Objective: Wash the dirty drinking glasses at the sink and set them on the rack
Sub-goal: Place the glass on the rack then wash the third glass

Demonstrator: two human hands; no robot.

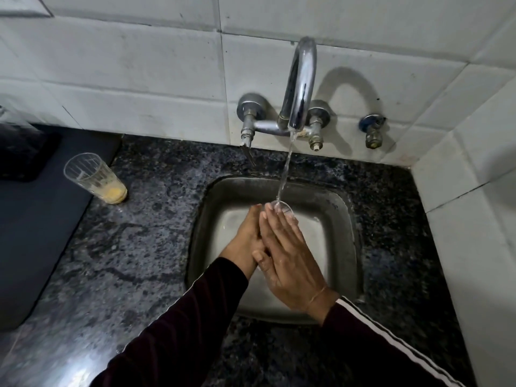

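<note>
Over the steel sink (339, 216) my left hand (247, 236) and my right hand (287, 255) press together around a clear drinking glass (283, 208). Only the glass's rim shows past my fingertips; my hands hide the remainder. Water runs from the chrome tap (300, 85) straight onto that rim. A second glass (93, 178), dirty with yellow residue at its bottom, stands upright on the dark granite counter (134, 247), well to the left of the sink and apart from both hands.
A dark mat (36, 219) covers the counter's left side, with a black object (22, 152) at its far end. White tiled walls close the back and the right. A small blue-handled valve (372, 129) sticks out right of the tap.
</note>
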